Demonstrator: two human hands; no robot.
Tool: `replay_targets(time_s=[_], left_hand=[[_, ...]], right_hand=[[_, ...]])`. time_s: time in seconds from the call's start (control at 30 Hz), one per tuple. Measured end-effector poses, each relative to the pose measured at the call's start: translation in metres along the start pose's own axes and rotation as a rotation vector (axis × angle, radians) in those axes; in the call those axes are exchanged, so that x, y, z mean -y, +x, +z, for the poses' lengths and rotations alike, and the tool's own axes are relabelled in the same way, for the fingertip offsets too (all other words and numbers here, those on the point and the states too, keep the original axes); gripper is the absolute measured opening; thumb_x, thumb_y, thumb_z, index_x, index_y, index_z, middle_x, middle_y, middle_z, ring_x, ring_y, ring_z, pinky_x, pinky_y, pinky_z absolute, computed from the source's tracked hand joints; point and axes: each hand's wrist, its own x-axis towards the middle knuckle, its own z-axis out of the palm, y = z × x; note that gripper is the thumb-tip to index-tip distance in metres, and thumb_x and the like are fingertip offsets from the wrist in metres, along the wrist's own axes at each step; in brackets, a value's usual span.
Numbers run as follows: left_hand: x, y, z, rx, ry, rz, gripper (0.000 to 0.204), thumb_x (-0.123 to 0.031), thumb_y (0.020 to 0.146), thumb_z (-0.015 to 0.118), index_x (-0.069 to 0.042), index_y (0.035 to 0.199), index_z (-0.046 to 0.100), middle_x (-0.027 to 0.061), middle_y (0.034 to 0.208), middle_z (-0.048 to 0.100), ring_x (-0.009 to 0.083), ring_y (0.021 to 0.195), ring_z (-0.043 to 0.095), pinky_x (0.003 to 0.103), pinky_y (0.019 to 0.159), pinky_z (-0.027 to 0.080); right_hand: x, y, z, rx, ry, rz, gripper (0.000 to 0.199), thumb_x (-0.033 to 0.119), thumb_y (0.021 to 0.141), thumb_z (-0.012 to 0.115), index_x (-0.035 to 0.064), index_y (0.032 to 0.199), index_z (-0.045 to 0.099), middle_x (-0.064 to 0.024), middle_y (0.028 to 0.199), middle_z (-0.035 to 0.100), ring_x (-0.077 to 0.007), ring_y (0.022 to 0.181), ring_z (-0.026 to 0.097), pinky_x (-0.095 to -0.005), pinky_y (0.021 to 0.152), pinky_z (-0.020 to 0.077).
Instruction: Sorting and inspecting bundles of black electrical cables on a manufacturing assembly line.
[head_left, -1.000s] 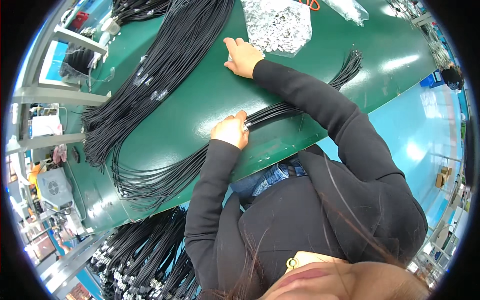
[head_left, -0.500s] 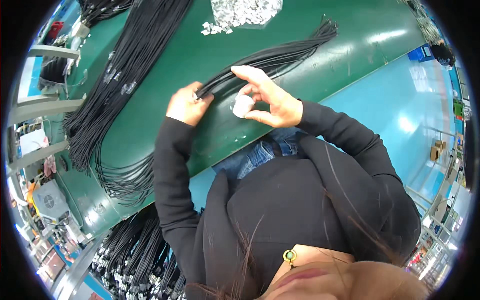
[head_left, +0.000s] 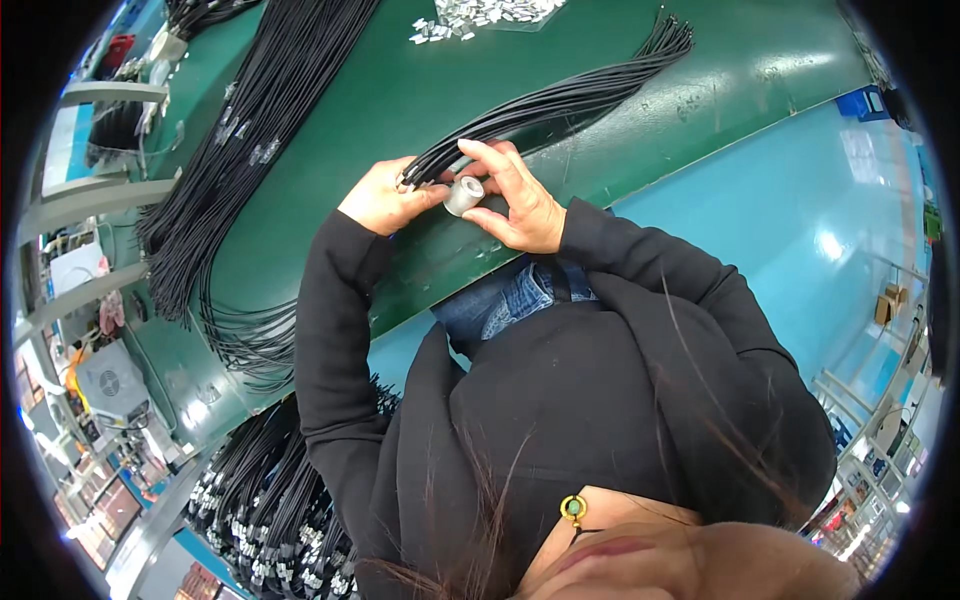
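Observation:
A bundle of black cables [head_left: 550,103] lies slanting across the green table, its far end fanned out toward the upper right. My left hand [head_left: 382,196] is closed around the near end of this bundle, where small light tips poke out beside the fingers. Between the fingers and thumb of my right hand [head_left: 522,200] sits a small whitish roll of tape [head_left: 463,197], its round core facing up. The roll is right beside my left thumb, just below the cables. My right index finger reaches over to the bundle's underside.
Long black cables [head_left: 262,110] cover the table's left side. Small white connectors [head_left: 490,12] lie on a clear bag at the far edge. More cables with white ends [head_left: 270,520] hang below the table at lower left. A grey machine [head_left: 112,382] stands at left.
My right hand has moved left with the tape roll, bringing it up against my left thumb and the cables. The roll has tilted. My left hand keeps its hold on the bundle.

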Motion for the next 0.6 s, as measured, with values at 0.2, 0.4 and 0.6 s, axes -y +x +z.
replay_targets(time_s=[0.2, 0.4, 0.6], left_hand=[[0.011, 0.003, -0.003, -0.046, 0.179, 0.024, 0.011, -0.011, 0.076, 0.062, -0.002, 0.078, 0.057, -0.0037, 0.061, 0.048, 0.0056, 0.057, 0.042, 0.024, 0.052, 0.036], [0.011, 0.002, 0.000, -0.079, 0.099, 0.100, 0.008, -0.009, 0.075, 0.061, -0.002, 0.075, 0.056, -0.0049, 0.058, 0.044, 0.0052, 0.053, 0.038, 0.024, 0.049, 0.033], [0.014, 0.001, -0.001, -0.074, 0.096, 0.129, 0.007, -0.009, 0.075, 0.060, -0.003, 0.074, 0.056, -0.0049, 0.058, 0.043, 0.0042, 0.054, 0.038, 0.023, 0.048, 0.032]], right_hand=[[-0.004, -0.003, 0.013, -0.078, -0.004, 0.083, 0.068, -0.011, 0.071, 0.065, 0.0021, 0.128, 0.030, -0.0139, 0.116, 0.038, -0.0201, 0.098, 0.054, -0.0304, 0.078, 0.0510], [0.010, 0.003, 0.011, 0.002, 0.081, 0.525, 0.030, 0.005, 0.077, 0.060, 0.0007, 0.103, 0.047, -0.0088, 0.095, 0.053, -0.0157, 0.087, 0.058, -0.0248, 0.067, 0.0501], [0.021, 0.027, -0.011, 0.104, 0.603, 0.988, 0.019, 0.018, 0.081, 0.053, 0.0023, 0.092, 0.051, -0.0062, 0.085, 0.057, -0.0154, 0.076, 0.061, -0.0254, 0.055, 0.0504]])
